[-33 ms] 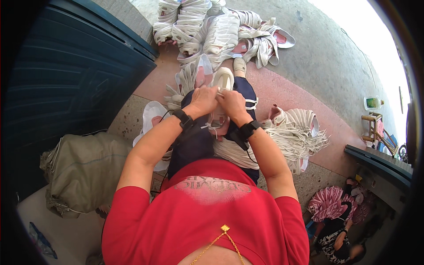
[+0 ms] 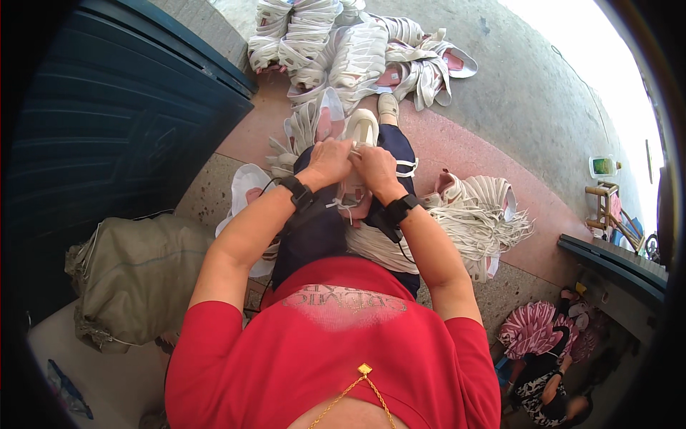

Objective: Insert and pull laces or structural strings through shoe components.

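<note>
A white shoe upper (image 2: 362, 127) with a pink inside lies across my lap, its toe pointing away from me. Over its eyelet area my left hand (image 2: 330, 161) and my right hand (image 2: 377, 168) meet, fingers pinched together on a white shoelace (image 2: 354, 148). The fingers partly cover the lace and the middle of the upper. A thin white tie (image 2: 344, 207) hangs at the upper's near end. Across my right thigh lies a bundle of loose white laces (image 2: 382, 247).
Nested stacks of white shoe uppers (image 2: 357, 61) lie on the floor ahead. More uppers (image 2: 475, 193) and lace ends (image 2: 511, 225) are at my right. A grey-brown sack (image 2: 143, 275) and a dark blue door (image 2: 121, 121) stand left. Another person (image 2: 547, 390) is at lower right.
</note>
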`<control>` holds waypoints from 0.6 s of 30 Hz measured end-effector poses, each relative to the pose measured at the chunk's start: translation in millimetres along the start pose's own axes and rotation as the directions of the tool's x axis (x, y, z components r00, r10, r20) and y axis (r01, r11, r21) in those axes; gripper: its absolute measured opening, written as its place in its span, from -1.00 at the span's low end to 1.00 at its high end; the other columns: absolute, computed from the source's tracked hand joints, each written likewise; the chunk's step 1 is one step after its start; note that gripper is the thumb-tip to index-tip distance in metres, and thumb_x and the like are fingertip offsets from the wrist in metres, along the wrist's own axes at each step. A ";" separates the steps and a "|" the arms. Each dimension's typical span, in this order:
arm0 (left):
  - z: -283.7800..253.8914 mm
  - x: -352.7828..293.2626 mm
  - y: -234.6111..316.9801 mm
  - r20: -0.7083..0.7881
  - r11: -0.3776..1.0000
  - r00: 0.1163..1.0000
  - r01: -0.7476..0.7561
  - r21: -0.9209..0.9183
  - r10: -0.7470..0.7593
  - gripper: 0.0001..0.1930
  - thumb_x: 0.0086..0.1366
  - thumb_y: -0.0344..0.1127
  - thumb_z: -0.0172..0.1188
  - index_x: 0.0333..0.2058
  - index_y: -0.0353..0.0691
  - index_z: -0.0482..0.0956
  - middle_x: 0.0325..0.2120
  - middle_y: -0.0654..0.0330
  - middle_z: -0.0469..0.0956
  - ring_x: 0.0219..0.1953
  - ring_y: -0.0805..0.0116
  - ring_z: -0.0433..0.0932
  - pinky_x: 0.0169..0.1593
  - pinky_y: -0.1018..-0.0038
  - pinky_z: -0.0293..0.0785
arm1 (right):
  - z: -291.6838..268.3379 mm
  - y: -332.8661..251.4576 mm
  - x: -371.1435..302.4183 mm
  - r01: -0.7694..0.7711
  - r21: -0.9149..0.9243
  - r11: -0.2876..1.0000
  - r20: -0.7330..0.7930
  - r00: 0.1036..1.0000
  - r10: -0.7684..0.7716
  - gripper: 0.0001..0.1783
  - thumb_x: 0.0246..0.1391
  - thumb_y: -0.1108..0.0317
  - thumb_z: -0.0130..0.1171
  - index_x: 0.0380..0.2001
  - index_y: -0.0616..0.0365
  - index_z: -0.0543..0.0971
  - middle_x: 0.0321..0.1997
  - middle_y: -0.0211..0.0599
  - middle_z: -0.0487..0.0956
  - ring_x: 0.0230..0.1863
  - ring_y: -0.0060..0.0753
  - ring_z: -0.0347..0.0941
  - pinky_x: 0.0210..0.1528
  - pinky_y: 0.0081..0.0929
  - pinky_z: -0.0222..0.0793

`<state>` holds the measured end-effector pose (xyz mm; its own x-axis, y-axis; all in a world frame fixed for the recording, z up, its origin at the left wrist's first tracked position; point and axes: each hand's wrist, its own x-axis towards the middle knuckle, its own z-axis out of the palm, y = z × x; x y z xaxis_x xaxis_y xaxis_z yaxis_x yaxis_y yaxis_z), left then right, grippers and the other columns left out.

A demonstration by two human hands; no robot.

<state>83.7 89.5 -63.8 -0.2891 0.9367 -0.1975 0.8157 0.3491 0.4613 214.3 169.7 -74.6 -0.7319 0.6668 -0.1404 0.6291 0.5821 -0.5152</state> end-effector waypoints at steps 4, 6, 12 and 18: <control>-1.0 0.7 -6.2 0.044 0.999 0.999 0.018 -0.047 -0.016 -0.70 0.07 -0.31 0.19 -0.20 -0.27 0.64 -0.37 -0.20 0.62 -0.22 -0.22 0.61 -0.10 0.00 0.51 | 14.7 -2.3 -0.8 -0.019 -0.078 0.997 -0.006 1.000 0.019 -0.69 0.12 0.12 0.19 -0.42 0.15 0.66 -0.41 -0.06 0.67 -0.34 0.02 0.66 -0.32 -0.10 0.56; -0.5 -0.1 -10.8 0.031 0.997 0.999 -0.006 -0.073 0.009 -0.70 0.07 -0.30 0.20 -0.21 -0.27 0.65 -0.39 -0.20 0.62 -0.24 -0.22 0.61 -0.11 0.03 0.52 | 18.6 -0.6 -3.1 -0.002 -0.058 0.998 -0.015 1.000 0.001 -0.65 0.15 0.09 0.16 -0.41 0.19 0.63 -0.44 0.01 0.66 -0.35 0.08 0.65 -0.32 -0.06 0.55; 2.5 -9.6 -14.9 -0.017 0.965 1.000 -0.020 -0.261 0.016 -0.66 0.06 -0.29 0.25 -0.15 -0.25 0.64 -0.27 -0.14 0.62 -0.12 -0.14 0.57 -0.01 0.15 0.47 | 17.5 -7.2 -12.4 0.016 0.018 1.000 -0.086 0.996 -0.015 -0.72 0.15 0.20 0.10 -0.37 0.23 0.58 -0.45 0.07 0.64 -0.35 0.16 0.63 -0.31 0.01 0.53; 9.1 -28.3 -13.3 -0.255 0.987 0.967 -0.065 -0.147 0.026 -0.49 0.03 -0.29 0.33 0.02 -0.15 0.50 0.02 0.01 0.46 0.11 -0.09 0.37 0.22 0.15 0.28 | -45.0 14.9 -79.6 0.118 -0.026 0.993 0.291 0.951 -0.106 -0.74 0.10 0.25 0.13 -0.47 0.24 0.58 -0.49 0.06 0.62 -0.40 0.10 0.60 -0.32 -0.06 0.51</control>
<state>85.6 58.1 -72.2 -0.3860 0.9216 0.0416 0.7501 0.2873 0.5956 293.8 146.3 -33.1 -0.8386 0.4371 -0.3251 0.5447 0.6687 -0.5061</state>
